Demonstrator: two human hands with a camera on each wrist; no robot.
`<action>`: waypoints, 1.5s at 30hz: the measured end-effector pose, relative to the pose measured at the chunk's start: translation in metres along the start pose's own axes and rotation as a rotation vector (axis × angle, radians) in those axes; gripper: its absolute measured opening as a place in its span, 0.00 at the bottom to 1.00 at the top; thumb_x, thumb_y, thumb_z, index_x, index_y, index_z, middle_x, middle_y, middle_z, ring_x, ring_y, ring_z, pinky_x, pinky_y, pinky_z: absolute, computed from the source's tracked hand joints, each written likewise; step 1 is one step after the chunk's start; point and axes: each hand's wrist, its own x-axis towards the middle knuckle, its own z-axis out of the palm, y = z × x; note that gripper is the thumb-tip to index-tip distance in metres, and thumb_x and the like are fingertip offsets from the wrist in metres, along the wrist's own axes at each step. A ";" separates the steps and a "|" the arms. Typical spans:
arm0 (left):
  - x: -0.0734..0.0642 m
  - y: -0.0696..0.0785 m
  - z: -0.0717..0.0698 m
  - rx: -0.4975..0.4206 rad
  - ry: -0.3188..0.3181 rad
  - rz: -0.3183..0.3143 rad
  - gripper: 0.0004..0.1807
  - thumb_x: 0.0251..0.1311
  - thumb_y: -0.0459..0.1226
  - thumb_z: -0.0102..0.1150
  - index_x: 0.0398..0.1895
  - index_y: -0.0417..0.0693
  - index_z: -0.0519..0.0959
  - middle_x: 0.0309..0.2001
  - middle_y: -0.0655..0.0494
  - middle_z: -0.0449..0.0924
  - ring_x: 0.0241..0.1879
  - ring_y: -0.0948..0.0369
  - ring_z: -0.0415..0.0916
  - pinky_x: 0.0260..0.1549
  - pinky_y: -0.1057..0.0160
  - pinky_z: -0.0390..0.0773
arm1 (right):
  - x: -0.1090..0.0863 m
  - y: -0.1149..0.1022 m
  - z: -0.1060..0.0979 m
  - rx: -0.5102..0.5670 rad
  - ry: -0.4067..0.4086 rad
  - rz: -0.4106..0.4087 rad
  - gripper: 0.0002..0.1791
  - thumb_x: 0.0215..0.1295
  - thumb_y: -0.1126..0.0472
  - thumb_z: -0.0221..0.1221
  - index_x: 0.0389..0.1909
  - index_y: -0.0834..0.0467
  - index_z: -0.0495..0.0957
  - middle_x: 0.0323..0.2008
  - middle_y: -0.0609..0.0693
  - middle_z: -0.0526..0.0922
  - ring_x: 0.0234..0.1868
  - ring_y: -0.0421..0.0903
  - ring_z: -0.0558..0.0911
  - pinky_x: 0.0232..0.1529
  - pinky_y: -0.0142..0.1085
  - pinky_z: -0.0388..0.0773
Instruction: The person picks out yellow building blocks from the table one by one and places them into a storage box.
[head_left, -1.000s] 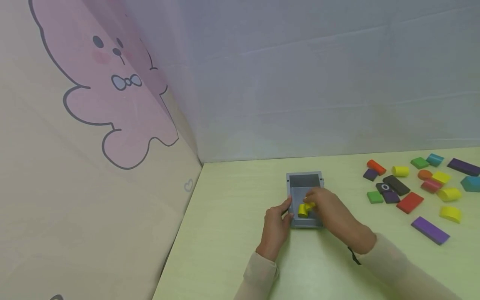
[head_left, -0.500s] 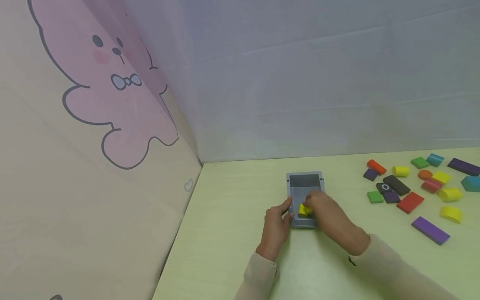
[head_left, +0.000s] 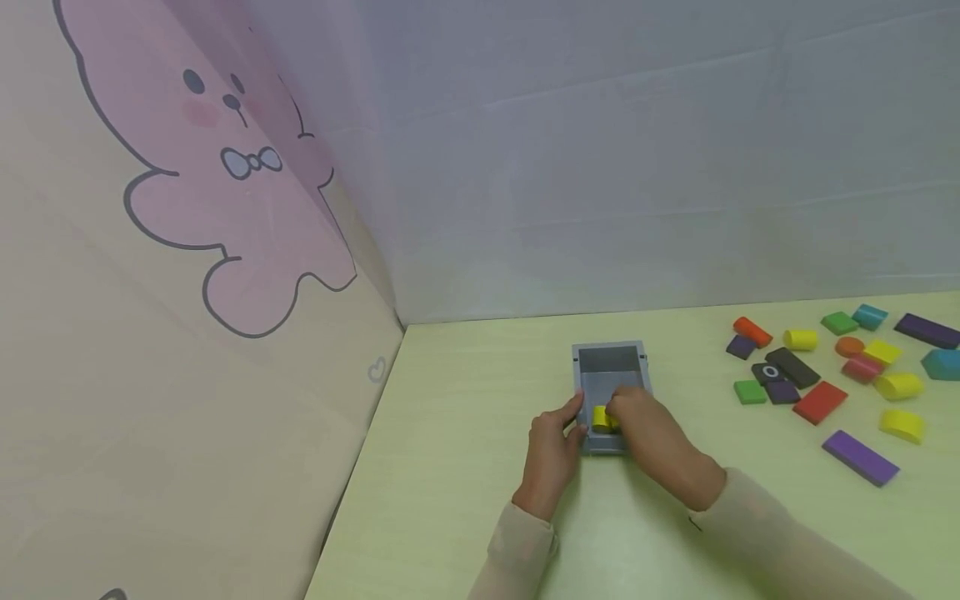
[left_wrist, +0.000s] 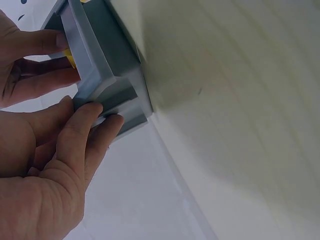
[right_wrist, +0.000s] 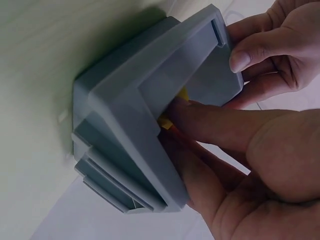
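Observation:
A small grey plastic box (head_left: 592, 447) stands on the table, open at the top. My left hand (head_left: 551, 458) holds its left wall; in the right wrist view the thumb (right_wrist: 241, 61) lies on the wall's side. Inside, at the near end, a yellow block (head_left: 601, 419) with a rounded side rests by the left wall. My right hand (head_left: 660, 442) reaches over the right wall and pinches a second yellow block (head_left: 614, 423) beside the first. Its fingers hide most of that block; only a bit of yellow shows between them in the right wrist view.
Right of the box lie several loose blocks, among them a red rectangle (head_left: 821, 402), a purple bar (head_left: 860, 457), a yellow arch-shaped piece (head_left: 902, 425) and a black bar (head_left: 792, 368). A cloth wall (head_left: 660, 167) rises behind the table, another at the left.
My right hand has gone lower into the box, toward its near end, bringing its yellow block down beside the other one, which has shifted slightly left. The left hand stays at the wall.

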 end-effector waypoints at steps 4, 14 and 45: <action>0.000 -0.001 0.001 0.009 0.001 0.003 0.28 0.66 0.23 0.65 0.69 0.41 0.78 0.63 0.44 0.81 0.65 0.52 0.79 0.63 0.53 0.80 | -0.001 0.001 0.005 0.002 -0.008 0.013 0.14 0.53 0.83 0.64 0.21 0.61 0.79 0.24 0.49 0.75 0.28 0.44 0.71 0.30 0.40 0.75; -0.002 -0.002 0.001 0.001 0.005 0.014 0.27 0.66 0.23 0.65 0.69 0.39 0.78 0.64 0.45 0.81 0.65 0.52 0.79 0.64 0.53 0.79 | 0.000 -0.001 0.007 -0.020 -0.033 0.023 0.16 0.50 0.84 0.65 0.23 0.61 0.77 0.24 0.51 0.76 0.28 0.46 0.74 0.31 0.43 0.78; 0.000 0.000 -0.001 0.014 0.002 0.003 0.28 0.65 0.23 0.66 0.69 0.40 0.78 0.64 0.46 0.81 0.65 0.51 0.79 0.63 0.53 0.80 | 0.005 -0.002 0.009 0.025 -0.036 0.023 0.14 0.52 0.83 0.66 0.23 0.62 0.77 0.24 0.52 0.78 0.29 0.48 0.77 0.32 0.44 0.78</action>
